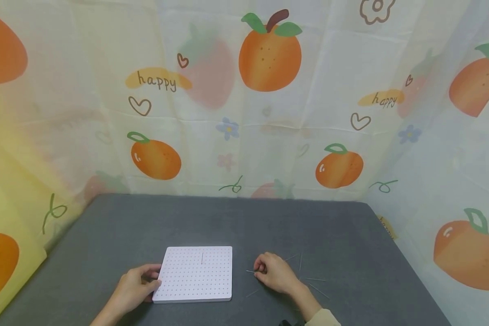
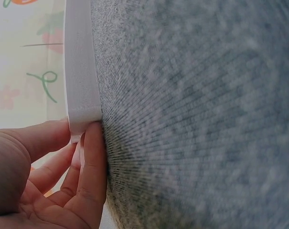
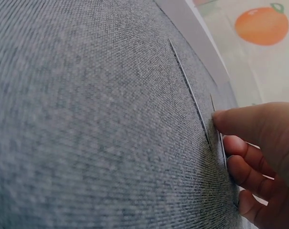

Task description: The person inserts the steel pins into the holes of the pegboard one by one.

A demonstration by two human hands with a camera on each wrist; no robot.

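Note:
A white pegboard [image 1: 193,280] with rows of small holes lies on the dark table; one thin pin [image 1: 202,258] stands up from its upper part. My left hand [image 1: 133,288] grips the board's left edge, and in the left wrist view the thumb and fingers of that hand [image 2: 53,167] pinch the board's corner [image 2: 82,81]. Right of the board, my right hand [image 1: 275,273] holds a thin metal pin [image 1: 250,271] between thumb and fingers, low over the cloth. In the right wrist view, the hand [image 3: 263,143] pinches this pin [image 3: 223,148], with another pin [image 3: 191,93] lying alongside.
Several thin pins lie scattered around the right hand, among them one upper right [image 1: 300,262] and one to the right [image 1: 315,279]. A dark object [image 1: 285,323] shows at the bottom edge. Printed curtains [image 1: 244,149] stand behind the grey table [image 1: 309,226].

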